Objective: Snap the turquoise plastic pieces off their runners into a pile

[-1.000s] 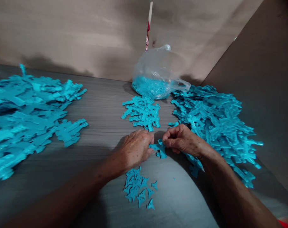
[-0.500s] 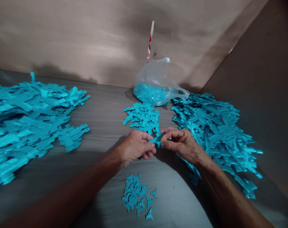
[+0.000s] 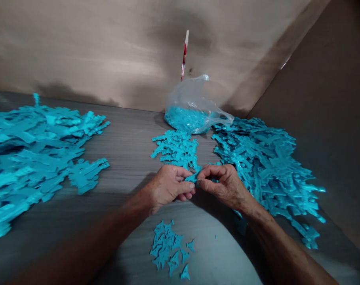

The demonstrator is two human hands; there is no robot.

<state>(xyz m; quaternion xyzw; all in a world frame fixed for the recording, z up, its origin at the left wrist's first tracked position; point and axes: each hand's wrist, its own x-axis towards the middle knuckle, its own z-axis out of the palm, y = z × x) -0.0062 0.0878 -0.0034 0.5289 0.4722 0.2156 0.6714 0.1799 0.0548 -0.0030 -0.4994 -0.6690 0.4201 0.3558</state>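
My left hand (image 3: 168, 185) and my right hand (image 3: 223, 185) meet at the middle of the grey table (image 3: 129, 142), fingers pinched together on one small turquoise plastic piece (image 3: 193, 177) held between them. Most of that piece is hidden by my fingertips. Just beyond my hands lies a small heap of turquoise pieces (image 3: 176, 148). Nearer to me sits a little cluster of small turquoise bits (image 3: 169, 249).
A big pile of turquoise plastic strips (image 3: 34, 150) covers the left of the table, another pile (image 3: 265, 166) the right. A clear plastic bag (image 3: 193, 107) holding turquoise bits stands at the back against a brown wall. A brown panel closes the right side.
Both hands have lifted the turquoise piece off the table and brought it a little away from me, fingertips now closer together on it. The view has shifted slightly.
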